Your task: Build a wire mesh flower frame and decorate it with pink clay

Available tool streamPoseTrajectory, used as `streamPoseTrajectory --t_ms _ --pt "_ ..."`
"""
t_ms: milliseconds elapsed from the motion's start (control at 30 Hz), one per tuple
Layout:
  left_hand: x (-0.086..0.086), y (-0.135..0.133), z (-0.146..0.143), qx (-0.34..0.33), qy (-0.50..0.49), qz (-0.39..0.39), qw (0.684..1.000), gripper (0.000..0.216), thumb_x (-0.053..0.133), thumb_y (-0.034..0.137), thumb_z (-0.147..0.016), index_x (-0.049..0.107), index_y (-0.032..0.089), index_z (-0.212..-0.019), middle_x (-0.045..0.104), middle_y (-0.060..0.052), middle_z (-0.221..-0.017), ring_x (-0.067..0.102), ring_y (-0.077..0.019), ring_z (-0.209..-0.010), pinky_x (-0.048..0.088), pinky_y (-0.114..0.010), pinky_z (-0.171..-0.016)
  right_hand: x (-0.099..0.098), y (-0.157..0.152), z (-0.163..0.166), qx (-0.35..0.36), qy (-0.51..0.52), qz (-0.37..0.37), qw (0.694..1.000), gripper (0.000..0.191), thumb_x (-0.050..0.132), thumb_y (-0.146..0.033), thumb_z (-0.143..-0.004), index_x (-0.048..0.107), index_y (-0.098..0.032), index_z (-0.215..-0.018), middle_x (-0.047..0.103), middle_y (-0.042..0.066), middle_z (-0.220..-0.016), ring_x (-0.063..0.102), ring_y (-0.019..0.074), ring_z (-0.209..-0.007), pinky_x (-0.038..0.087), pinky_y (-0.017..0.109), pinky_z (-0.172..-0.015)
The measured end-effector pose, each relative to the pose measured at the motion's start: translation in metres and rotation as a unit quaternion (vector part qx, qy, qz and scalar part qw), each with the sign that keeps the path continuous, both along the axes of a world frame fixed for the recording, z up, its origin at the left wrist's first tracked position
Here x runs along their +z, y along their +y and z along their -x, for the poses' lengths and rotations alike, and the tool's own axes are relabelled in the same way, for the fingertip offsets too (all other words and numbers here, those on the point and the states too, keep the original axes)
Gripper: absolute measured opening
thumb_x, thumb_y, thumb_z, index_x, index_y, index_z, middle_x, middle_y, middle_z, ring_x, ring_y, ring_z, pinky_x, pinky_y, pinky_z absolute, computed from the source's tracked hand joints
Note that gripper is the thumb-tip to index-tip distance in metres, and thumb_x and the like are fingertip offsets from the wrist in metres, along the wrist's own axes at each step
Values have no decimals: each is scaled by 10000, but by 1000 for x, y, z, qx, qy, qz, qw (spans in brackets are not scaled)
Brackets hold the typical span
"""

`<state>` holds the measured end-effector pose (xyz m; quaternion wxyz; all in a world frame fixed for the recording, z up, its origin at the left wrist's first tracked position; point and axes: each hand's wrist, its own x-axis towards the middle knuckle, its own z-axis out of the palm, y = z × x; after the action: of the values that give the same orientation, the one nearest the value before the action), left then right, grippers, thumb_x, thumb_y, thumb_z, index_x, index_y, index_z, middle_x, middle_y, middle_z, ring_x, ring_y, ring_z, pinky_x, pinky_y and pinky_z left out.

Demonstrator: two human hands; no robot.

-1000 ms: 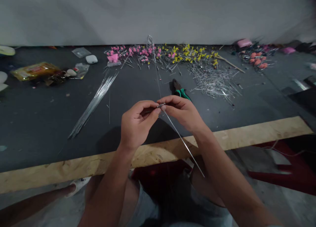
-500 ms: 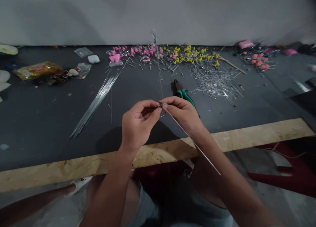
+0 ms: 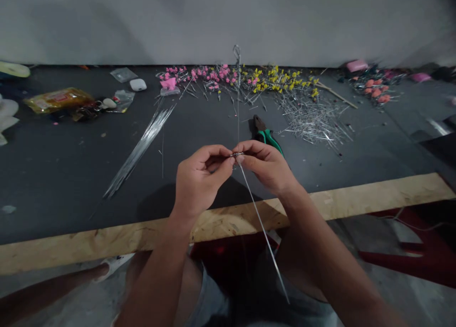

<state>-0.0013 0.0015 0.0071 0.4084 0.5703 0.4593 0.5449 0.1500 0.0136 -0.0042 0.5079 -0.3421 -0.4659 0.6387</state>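
Note:
My left hand (image 3: 199,177) and my right hand (image 3: 265,166) meet above the near part of a dark table (image 3: 64,175), both pinched on a thin metal wire (image 3: 260,222). Their fingertips touch at a small wound spot of the wire. One end of the wire runs up and away to a small loop near the far row of flowers; the other end slants down toward my lap. Green-handled pliers (image 3: 267,135) lie on the table just behind my right hand.
A bundle of long straight wires (image 3: 140,146) lies to the left. Pink bead flowers (image 3: 203,75) and yellow bead flowers (image 3: 278,78) line the far edge, beside a heap of cut pins (image 3: 313,120). Orange pieces (image 3: 374,87) sit far right, plastic bags (image 3: 59,99) far left. The table's wooden edge (image 3: 356,196) runs in front.
The wire's lower end swung out to the right, then back toward my lap. Its looped top shifted a little to the right. Both hands stayed pinched together at the same spot.

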Motion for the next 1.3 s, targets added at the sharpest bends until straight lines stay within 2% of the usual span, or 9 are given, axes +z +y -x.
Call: streamPoseTrajectory --t_ms 167,300,433,567,633,700,833,1100,1300 --pt "-3 1 2 -5 9 -20 1000 82 683 154 -754 679 190 -828 705 30 -762 669 -72 -682 542 -123 -634 -1 -1 3 7 35 29 999 84 736 -212 -740 701 -217 -816 654 -30 -791 585 81 -751 469 240 -791" --pt "-3 3 6 -2 82 -77 994 96 654 128 -774 666 190 -846 707 20 -814 663 -74 -709 535 -142 -669 -1 -1 1 22 34 46 998 104 722 -220 -755 707 -231 -858 663 -27 -854 588 88 -813 445 249 -860" --pt "3 4 13 -16 213 -186 959 125 611 76 -783 649 179 -843 697 -1 -854 646 -93 -771 518 -189 -747 1 0 -6 25 -15 14 999 107 690 -240 -785 707 -234 -890 667 -9 -929 583 110 -898 427 272 -914" --pt "4 3 16 -26 274 -252 928 151 582 61 -786 637 187 -848 694 -19 -861 648 -122 -814 507 -222 -778 5 -5 -9 27 -61 -18 998 149 717 -250 -758 688 -230 -903 631 1 -965 560 122 -934 434 273 -891" --pt "1 2 15 -11 288 -261 921 159 577 78 -788 642 204 -860 699 -28 -886 654 -143 -842 512 -250 -792 7 -10 -8 9 -85 3 996 222 739 -254 -735 664 -231 -943 608 0 -969 548 117 -923 438 258 -847" --pt "-2 2 14 3 298 -266 917 157 574 94 -791 644 213 -868 705 -37 -919 660 -159 -871 519 -275 -807 8 -15 -7 -12 -93 45 995 251 749 -263 -722 630 -221 -940 599 -12 -880 543 104 -818 442 241 -741" --pt "-6 3 11 -2 296 -274 915 135 570 99 -795 631 206 -849 714 -48 -957 663 -169 -912 525 -300 -830 10 -21 -5 5 -98 89 991 170 712 -296 -752 599 -188 -819 569 -32 -700 506 89 -632 402 231 -577" --pt "-5 4 15 -30 280 -230 932 204 588 113 -787 627 197 -969 710 -46 -957 661 -169 -922 519 -292 -842 10 -24 -5 40 -62 105 992 157 706 -316 -766 624 -182 -765 563 -43 -655 491 74 -570 404 228 -547" --pt "-4 1 14 -39 268 -198 942 150 590 160 -810 657 193 -939 726 -48 -945 677 -164 -870 530 -274 -814 8 -24 -5 64 -11 114 991 158 739 -295 -743 628 -185 -770 580 -42 -651 526 76 -583 428 217 -538"
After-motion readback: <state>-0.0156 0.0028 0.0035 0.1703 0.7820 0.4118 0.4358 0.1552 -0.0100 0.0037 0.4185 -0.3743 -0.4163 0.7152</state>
